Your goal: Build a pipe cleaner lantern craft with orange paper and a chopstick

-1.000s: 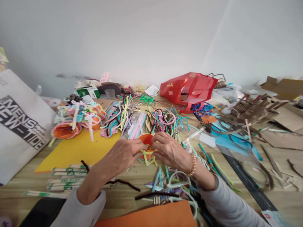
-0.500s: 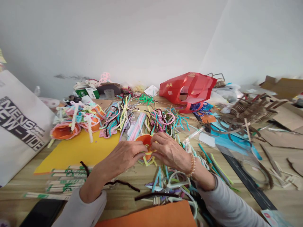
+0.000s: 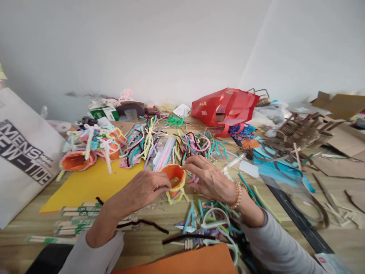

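Note:
An orange cup-like piece (image 3: pixel 174 176) stands on the table, edged with yellow pipe cleaner whose loose ends hang at its front. My left hand (image 3: pixel 146 184) pinches the left side of its rim between thumb and fingers. On the other side, my right hand (image 3: pixel 209 179) has thumb and fingers apart, the fingertips close to the rim; whether they touch it I cannot tell. Pink pipe cleaner (image 3: pixel 194 178) shows behind the right fingers. A dark brown pipe cleaner (image 3: pixel 146 222) lies below my left wrist, and scissors (image 3: pixel 213 219) rest among loose pipe cleaners.
Bundles of pipe cleaners (image 3: pixel 196 144) lie behind the cup. Yellow sheet (image 3: pixel 94 186), finished-looking orange pieces (image 3: pixel 75 161) and a white bag (image 3: pixel 25 152) are at left. Orange sheet (image 3: pixel 182 260) sits in front. A red bag (image 3: pixel 225 106) and brown strips (image 3: pixel 308 133) are behind and right.
My right hand has moved slightly right and its fingers have spread away from the cup. More of the cup's opening shows. My left hand stays at the left rim.

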Demonstrator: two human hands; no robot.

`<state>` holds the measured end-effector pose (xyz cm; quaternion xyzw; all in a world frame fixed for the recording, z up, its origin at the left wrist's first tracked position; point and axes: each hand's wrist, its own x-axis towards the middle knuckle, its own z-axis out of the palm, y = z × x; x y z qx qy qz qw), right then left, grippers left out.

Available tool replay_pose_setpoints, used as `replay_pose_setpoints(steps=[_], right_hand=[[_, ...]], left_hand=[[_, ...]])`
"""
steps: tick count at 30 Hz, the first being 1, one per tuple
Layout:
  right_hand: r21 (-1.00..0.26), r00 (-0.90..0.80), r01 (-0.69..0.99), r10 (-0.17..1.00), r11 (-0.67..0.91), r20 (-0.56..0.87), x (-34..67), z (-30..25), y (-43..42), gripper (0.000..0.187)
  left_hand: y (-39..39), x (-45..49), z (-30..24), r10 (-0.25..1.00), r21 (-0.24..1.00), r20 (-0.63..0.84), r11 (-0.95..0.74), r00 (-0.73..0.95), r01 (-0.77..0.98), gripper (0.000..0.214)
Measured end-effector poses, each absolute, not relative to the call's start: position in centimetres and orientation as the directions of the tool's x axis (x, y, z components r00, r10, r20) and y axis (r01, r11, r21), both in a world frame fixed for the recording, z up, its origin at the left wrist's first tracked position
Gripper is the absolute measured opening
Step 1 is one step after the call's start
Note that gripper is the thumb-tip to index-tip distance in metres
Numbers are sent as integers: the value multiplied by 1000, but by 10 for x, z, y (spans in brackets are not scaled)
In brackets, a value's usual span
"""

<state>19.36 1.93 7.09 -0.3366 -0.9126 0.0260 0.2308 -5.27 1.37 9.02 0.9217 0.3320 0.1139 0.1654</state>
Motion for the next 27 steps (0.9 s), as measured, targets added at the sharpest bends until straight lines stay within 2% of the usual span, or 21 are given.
replay_pose_setpoints(steps=[3, 9, 14, 17, 22, 27], right_hand=[[-226, -633, 641, 672, 733, 383, 196, 68, 20, 37], [-364, -499, 720, 805, 591, 320, 198, 66, 22, 21], [-368, -455, 740, 822, 563, 343, 197, 69, 22, 17], [-367, -444, 742, 822, 561, 358, 197, 71, 22, 15], [-358, -450, 731, 805, 581, 387, 196, 72, 22, 12], [-377, -441, 714, 797, 590, 413, 197, 71, 23, 11]], left_hand=[[14, -54, 90, 649, 409, 114, -720, 752, 560, 17], [26, -62, 89, 716, 499, 183, -658, 674, 564, 16], [42, -76, 83, 820, 646, 305, -552, 484, 528, 22], [49, -85, 77, 865, 747, 300, -475, 402, 465, 25], [53, -91, 69, 882, 844, 254, -402, 396, 355, 22], [52, -89, 68, 870, 861, 234, -393, 433, 324, 21]])
